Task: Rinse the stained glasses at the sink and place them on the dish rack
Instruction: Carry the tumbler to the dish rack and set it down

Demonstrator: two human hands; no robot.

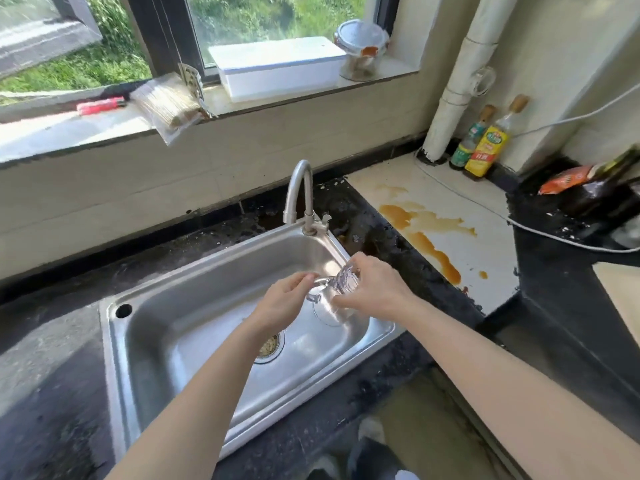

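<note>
A clear glass mug with a handle is held tilted over the right part of the steel sink, its mouth toward me. My right hand grips its body and base from the right. My left hand pinches the handle on the left side. The curved faucet stands at the sink's back edge, and I see no water running from it. No dish rack is in view.
A brown spill stains the pale counter right of the sink. Two bottles stand in the corner by a white pipe. A white cable crosses the dark counter. A white box and a jar sit on the windowsill.
</note>
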